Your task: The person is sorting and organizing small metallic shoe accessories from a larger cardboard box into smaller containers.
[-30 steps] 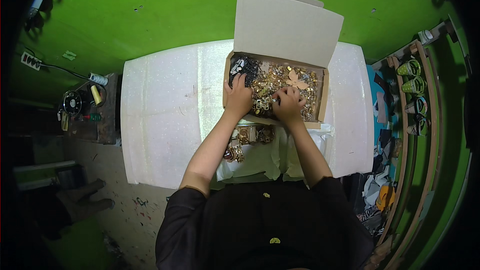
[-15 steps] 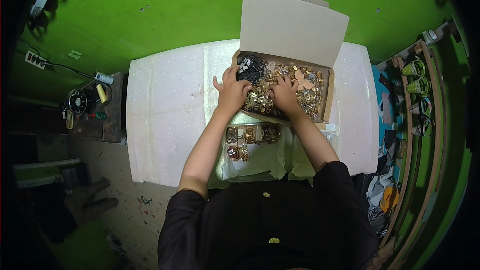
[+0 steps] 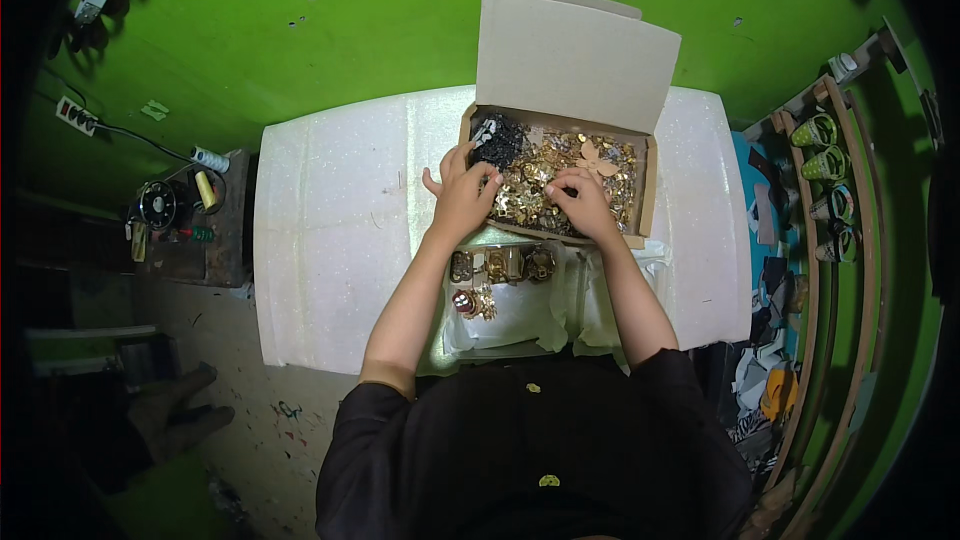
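An open cardboard box [image 3: 650, 180] holds a heap of small gold-coloured metal fittings [image 3: 530, 185]. Black pieces [image 3: 497, 145] fill its left corner, and a flat tan butterfly-shaped piece [image 3: 598, 158] lies on the right part of the heap. My left hand [image 3: 464, 202] rests across the left wall of the box, fingers spread, with the inner ones above the pieces. Over the middle of the heap, my right hand [image 3: 585, 208] has thumb and forefinger pinched together. Whatever lies between them is too small to make out.
Below the box, a shallow tray [image 3: 520, 325] with white wrapping holds metal buckles [image 3: 500, 265] and a red-and-gold ornament [image 3: 464, 303]. Pale sheeting [image 3: 330, 230] covers the table. Thread spools [image 3: 208, 158] stand at left. A wooden rack [image 3: 815, 270] with sandals [image 3: 826, 162] is at right.
My right hand has lifted slightly and turned, its spread fingers drawing into a pinch above the heap. My left hand has stayed by the left wall. The whole view has shifted a little.
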The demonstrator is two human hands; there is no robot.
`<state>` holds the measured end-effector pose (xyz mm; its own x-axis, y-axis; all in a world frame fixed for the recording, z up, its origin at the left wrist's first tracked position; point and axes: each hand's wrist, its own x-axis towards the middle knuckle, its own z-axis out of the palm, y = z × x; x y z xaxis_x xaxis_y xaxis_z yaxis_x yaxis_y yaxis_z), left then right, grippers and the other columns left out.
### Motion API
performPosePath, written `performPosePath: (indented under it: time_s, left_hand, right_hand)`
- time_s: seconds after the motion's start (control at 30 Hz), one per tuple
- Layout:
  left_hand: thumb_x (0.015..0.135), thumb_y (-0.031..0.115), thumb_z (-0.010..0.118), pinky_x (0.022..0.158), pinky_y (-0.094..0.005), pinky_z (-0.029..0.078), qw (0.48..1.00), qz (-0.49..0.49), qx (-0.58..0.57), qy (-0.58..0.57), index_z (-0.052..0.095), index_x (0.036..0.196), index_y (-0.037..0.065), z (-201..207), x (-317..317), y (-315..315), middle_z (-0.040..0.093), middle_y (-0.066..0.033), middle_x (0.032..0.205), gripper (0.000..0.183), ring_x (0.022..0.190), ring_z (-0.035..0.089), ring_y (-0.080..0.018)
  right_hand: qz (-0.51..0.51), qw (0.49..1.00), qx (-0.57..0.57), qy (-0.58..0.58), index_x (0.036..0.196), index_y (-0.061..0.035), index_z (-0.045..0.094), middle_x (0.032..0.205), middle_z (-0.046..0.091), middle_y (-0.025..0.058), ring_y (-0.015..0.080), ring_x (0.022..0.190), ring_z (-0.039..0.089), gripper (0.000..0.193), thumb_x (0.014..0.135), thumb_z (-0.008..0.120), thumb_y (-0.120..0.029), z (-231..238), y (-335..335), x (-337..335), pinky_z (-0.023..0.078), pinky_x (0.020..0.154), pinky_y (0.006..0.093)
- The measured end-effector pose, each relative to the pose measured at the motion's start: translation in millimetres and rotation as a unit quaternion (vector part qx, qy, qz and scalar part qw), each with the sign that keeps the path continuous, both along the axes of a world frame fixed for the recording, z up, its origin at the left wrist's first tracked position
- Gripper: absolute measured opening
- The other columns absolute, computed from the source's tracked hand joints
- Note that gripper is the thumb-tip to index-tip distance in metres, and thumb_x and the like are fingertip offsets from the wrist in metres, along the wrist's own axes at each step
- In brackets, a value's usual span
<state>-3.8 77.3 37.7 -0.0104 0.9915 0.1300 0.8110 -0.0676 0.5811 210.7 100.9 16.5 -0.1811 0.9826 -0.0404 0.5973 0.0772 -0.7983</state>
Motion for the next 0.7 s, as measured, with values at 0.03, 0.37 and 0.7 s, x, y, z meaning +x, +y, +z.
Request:
performPosePath:
  time_s: [0.03, 0.37, 0.7]
  left_hand:
    - [0.084, 0.030, 0.059, 0.098, -0.0621, 0.004, 1.000, -0.001, 0.006, -0.014, 0.065, 0.087, 0.016, 3, 1, -6, 0.040, -0.0120, 0.135, 0.015, 0.130, 0.026, -0.0301]
    - [0.084, 0.028, 0.060, 0.099, -0.0610, 0.002, 0.998, 0.002, 0.005, -0.057, 0.066, 0.088, 0.017, 30, -5, -87, 0.038, -0.0108, 0.137, 0.013, 0.131, 0.024, -0.0303]
    - [0.086, 0.028, 0.058, 0.098, -0.0639, 0.001, 0.993, 0.097, -0.050, -0.046, 0.064, 0.087, 0.017, 11, -37, -170, 0.039, -0.0098, 0.136, 0.012, 0.131, 0.025, -0.0291]
  right_hand:
    - [0.000, 1.000, 0.003, 0.000, 0.085, -0.0121, 0.070, 0.107, 0.060, 0.0033, 0.0237, 0.111, 0.044, 0.018, 0.077, 0.069, -0.028, 2, -6, 1, 0.025, 0.094, 0.0456]
    - [0.011, 0.995, 0.018, 0.096, 0.084, -0.0081, 0.068, 0.107, 0.058, 0.0059, 0.0240, 0.111, 0.045, 0.021, 0.077, 0.071, -0.027, 37, -81, -10, 0.030, 0.097, 0.0366]
    - [-0.069, 0.995, -0.014, -0.064, 0.077, -0.0146, 0.072, 0.115, 0.054, 0.0034, 0.0252, 0.117, 0.035, 0.018, 0.073, 0.071, -0.032, -14, -208, -43, 0.012, 0.092, 0.0562]
